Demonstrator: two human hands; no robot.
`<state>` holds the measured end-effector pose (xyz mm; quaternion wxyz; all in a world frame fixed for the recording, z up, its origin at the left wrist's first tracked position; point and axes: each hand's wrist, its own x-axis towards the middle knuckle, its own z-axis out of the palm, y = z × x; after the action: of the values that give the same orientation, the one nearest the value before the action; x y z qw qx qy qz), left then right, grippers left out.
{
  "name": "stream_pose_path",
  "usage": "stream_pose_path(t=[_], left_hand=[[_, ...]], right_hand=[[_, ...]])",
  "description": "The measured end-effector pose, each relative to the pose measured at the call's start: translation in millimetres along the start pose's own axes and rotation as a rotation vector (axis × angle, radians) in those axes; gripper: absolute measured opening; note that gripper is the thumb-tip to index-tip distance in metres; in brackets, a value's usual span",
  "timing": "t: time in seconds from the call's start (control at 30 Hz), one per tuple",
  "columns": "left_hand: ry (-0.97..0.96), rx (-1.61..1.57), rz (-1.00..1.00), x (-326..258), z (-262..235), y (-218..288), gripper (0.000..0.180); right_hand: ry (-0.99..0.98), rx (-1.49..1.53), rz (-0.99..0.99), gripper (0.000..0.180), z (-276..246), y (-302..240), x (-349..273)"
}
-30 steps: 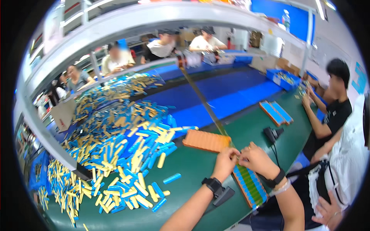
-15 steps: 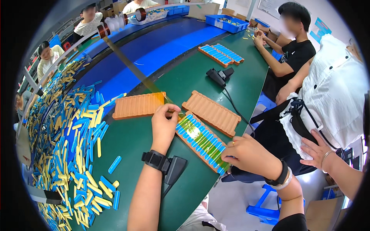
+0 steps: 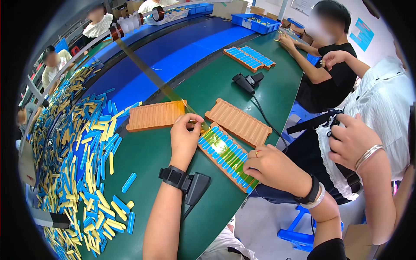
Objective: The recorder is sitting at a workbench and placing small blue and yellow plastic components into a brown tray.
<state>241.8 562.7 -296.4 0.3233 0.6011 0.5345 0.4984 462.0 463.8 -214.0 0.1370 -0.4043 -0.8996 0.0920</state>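
Note:
My left hand (image 3: 186, 134) pinches a strip of clear amber tape (image 3: 147, 71) near the far end of a grooved orange-brown tray (image 3: 212, 157). Blue flat rounded strips (image 3: 222, 149) lie side by side across that tray, and the tape runs lengthwise over them. Toward the tray's near end, my right hand (image 3: 273, 167) is closed, its thumb and curled fingers resting on the taped strips; anything inside the fingers is hidden. Two similar trays without strips lie close by: one (image 3: 149, 117) left of my left hand, under part of the tape, the other (image 3: 238, 121) right of the filled tray.
Loose blue and yellow strips (image 3: 93, 186) pile up at the left. Tape rolls (image 3: 125, 27) hang on a rod above the blue belt (image 3: 143, 56). Two filled trays (image 3: 249, 58) and a black corded device (image 3: 247, 82) lie farther back. Co-workers sit and stand at the right.
My right hand has slid a little up and left along the taped strips. My left hand stays nearly in place. A nearby person's hand at the right has risen.

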Motion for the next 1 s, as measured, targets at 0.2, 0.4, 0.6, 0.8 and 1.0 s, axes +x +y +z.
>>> stream_pose_path(t=[0.2, 0.4, 0.6, 0.8, 1.0], left_hand=[[0.012, -0.003, 0.004, -2.2, -2.9, 2.9, 0.005], [-0.007, -0.023, 0.003, -1.9, 1.3, 3.6, 0.007], [-0.013, -0.027, 0.007, -0.9, -1.5, 4.4, 0.007], [-0.006, -0.046, -0.013, -0.2, -2.9, 2.2, 0.008], [0.0, -0.064, -0.012, 0.3, 5.2, -0.1, 0.007]], right_hand=[[-0.158, 0.228, 0.018, 0.008, 1.2, -0.6, 10.6], [-0.2, 0.169, 0.099, 0.007, 8.8, 18.0, 57.7], [0.14, 0.118, -0.151, 0.009, 31.2, 45.2, 119.4], [0.217, 0.072, -0.081, 0.011, 38.2, 26.6, 108.8], [-0.096, 0.096, 0.139, 0.012, 5.2, 8.0, 39.5]])
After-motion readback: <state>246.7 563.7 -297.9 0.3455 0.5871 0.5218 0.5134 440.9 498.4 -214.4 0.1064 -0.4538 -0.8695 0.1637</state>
